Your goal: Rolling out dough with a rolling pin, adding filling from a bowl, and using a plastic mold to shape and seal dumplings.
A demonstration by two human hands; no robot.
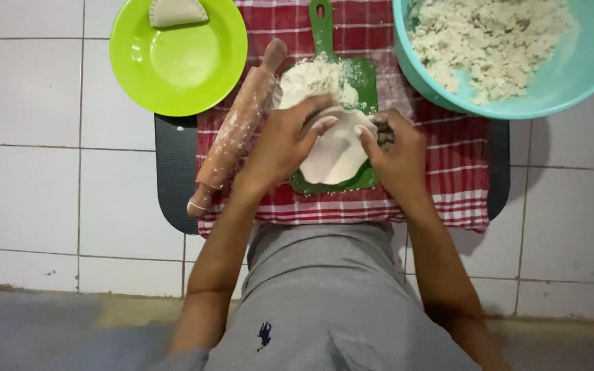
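Note:
A flat round of white dough (pixel 336 152) lies on a small green cutting board (pixel 366 75), with a heap of flour (pixel 314 77) at the board's far end. My left hand (pixel 284 141) pinches the dough's upper left edge with its fingertips. My right hand (pixel 394 151) grips the dough's right edge, fingers curled around it. Both hands lift and fold the rim of the round.
A floured wooden rolling pin (pixel 236 128) lies slanted left of the board on a red checked cloth (pixel 448 172) over a dark tray (pixel 175 172). A lime green plate (pixel 180 62) holds one folded dough piece (pixel 177 12). A teal bowl (pixel 586 75) of crumbly filling (pixel 489 38) stands at the far right.

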